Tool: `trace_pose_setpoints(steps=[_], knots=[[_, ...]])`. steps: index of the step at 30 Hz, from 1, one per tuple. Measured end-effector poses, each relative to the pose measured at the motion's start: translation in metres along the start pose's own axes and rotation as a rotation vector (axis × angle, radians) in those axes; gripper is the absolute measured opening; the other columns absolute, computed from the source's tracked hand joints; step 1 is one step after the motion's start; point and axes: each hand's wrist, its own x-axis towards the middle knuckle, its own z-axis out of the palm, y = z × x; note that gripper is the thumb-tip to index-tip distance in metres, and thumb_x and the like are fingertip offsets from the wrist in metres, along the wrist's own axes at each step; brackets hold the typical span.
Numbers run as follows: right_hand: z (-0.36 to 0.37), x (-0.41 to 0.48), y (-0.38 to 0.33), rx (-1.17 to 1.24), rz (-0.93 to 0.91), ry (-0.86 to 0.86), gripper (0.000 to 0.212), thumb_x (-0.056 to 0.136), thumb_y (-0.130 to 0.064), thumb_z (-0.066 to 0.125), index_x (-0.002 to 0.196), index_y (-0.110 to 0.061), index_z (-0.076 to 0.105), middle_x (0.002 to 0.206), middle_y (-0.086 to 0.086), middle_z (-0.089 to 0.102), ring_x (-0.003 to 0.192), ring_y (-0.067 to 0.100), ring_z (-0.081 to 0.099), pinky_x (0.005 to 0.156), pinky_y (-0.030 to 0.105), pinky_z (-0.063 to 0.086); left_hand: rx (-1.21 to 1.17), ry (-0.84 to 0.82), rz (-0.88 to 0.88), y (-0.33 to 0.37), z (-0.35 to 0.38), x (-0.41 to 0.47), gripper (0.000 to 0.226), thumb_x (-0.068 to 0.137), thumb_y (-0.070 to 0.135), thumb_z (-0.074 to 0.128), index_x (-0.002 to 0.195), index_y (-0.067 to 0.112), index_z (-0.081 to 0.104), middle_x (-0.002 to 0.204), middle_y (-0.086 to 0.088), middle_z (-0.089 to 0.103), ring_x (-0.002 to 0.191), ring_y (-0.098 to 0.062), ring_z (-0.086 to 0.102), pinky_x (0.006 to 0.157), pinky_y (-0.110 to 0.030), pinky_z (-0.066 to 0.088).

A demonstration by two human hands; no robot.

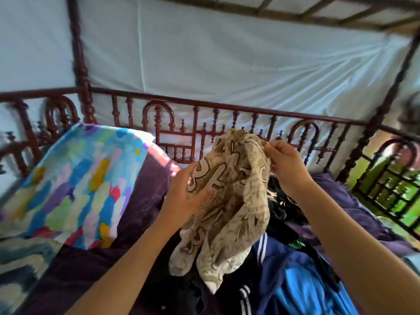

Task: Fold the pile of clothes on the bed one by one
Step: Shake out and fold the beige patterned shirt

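Note:
A beige garment with a brown swirl pattern [231,201] hangs crumpled in the air above the pile of clothes [295,280], its lower end touching the pile. My right hand [286,164] pinches its top edge at the upper right. My left hand [186,196] grips its left side, thumb on the front of the cloth. The pile below holds dark garments, a navy piece with white stripes and a bright blue one, partly hidden by the garment and my forearms.
A multicoloured patterned pillow [75,189] leans at the left on a purple bedcover [141,201]. A dark red wooden bed rail [193,133] runs across behind, with posts at both corners. White sheeting hangs beyond it.

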Motion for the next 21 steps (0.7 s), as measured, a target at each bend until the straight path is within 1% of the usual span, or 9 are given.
trace_pose_setpoints(steps=[3,6,10,12,14,16,17,18,21], knots=[[0.006,-0.014,-0.018,0.004,-0.060,-0.006,0.026,0.095,-0.013,0.049,0.070,-0.014,0.053,0.053,-0.007,0.054,0.049,0.006,0.049,0.050,0.020,0.041,0.013,0.002,0.133,0.029,-0.016,-0.008,0.059,0.077,0.039,0.068,0.123,0.047,0.032,0.119,0.032,0.035,0.121,-0.002,0.037,0.105,-0.025,0.033],[0.020,-0.023,-0.047,-0.038,-0.126,-0.022,0.025,0.094,-0.015,0.053,0.069,-0.017,0.055,0.047,-0.012,0.055,0.043,0.004,0.049,0.044,0.017,0.041,0.072,0.032,0.378,0.068,-0.032,-0.008,0.069,0.074,0.044,0.071,0.130,0.036,0.032,0.129,0.027,0.032,0.123,0.002,0.032,0.103,-0.009,0.026],[0.044,-0.028,-0.088,-0.022,-0.164,-0.080,0.026,0.092,-0.010,0.053,0.067,-0.014,0.056,0.059,0.002,0.057,0.055,0.016,0.052,0.061,0.031,0.043,0.304,0.080,0.781,0.122,-0.053,0.007,0.055,0.074,0.035,0.063,0.125,0.015,0.056,0.134,-0.011,0.045,0.125,-0.022,0.034,0.104,-0.036,0.030],[0.055,-0.033,-0.101,-0.083,-0.183,-0.124,0.022,0.093,-0.006,0.051,0.072,-0.007,0.059,0.063,0.003,0.056,0.050,0.007,0.055,0.056,0.020,0.045,0.400,0.083,0.891,0.139,-0.060,0.016,0.030,0.073,0.024,0.067,0.100,0.010,0.072,0.123,-0.019,0.057,0.119,-0.031,0.044,0.098,-0.043,0.034],[0.063,-0.040,-0.106,-0.201,-0.175,-0.174,0.018,0.095,-0.004,0.048,0.095,0.006,0.063,0.077,0.007,0.060,0.051,-0.002,0.053,0.046,0.006,0.039,0.362,0.001,0.846,0.149,-0.068,0.022,0.013,0.070,0.011,0.070,0.081,0.007,0.075,0.102,-0.012,0.068,0.102,-0.030,0.058,0.089,-0.039,0.041],[0.062,-0.046,-0.100,-0.217,-0.104,-0.233,0.025,0.097,-0.003,0.042,0.115,0.006,0.057,0.091,0.013,0.058,0.067,0.005,0.055,0.043,0.002,0.037,0.239,-0.089,0.663,0.155,-0.074,0.025,0.007,0.073,0.006,0.069,0.078,0.008,0.074,0.076,0.006,0.067,0.075,-0.007,0.059,0.074,-0.017,0.040],[0.061,-0.051,-0.096,-0.199,-0.032,-0.248,0.025,0.098,-0.002,0.039,0.116,0.001,0.055,0.089,0.010,0.057,0.066,0.005,0.057,0.043,0.003,0.039,0.217,-0.101,0.572,0.155,-0.077,0.027,0.008,0.076,0.005,0.069,0.076,0.012,0.073,0.066,0.016,0.061,0.064,0.003,0.054,0.065,-0.008,0.036],[0.059,-0.057,-0.091,-0.181,0.016,-0.270,0.022,0.098,-0.001,0.037,0.114,-0.004,0.053,0.082,0.005,0.055,0.059,0.002,0.058,0.046,0.006,0.043,0.229,-0.097,0.508,0.154,-0.079,0.029,0.016,0.077,0.006,0.069,0.069,0.020,0.069,0.057,0.023,0.054,0.056,0.005,0.050,0.058,-0.005,0.033],[0.050,-0.072,-0.074,-0.212,0.123,-0.316,0.023,0.096,0.001,0.040,0.113,-0.005,0.055,0.078,-0.002,0.054,0.059,0.004,0.059,0.056,0.017,0.049,0.327,-0.111,0.422,0.145,-0.082,0.036,0.050,0.081,0.011,0.068,0.046,0.027,0.036,0.040,0.011,0.034,0.042,-0.001,0.033,0.047,-0.013,0.028]])
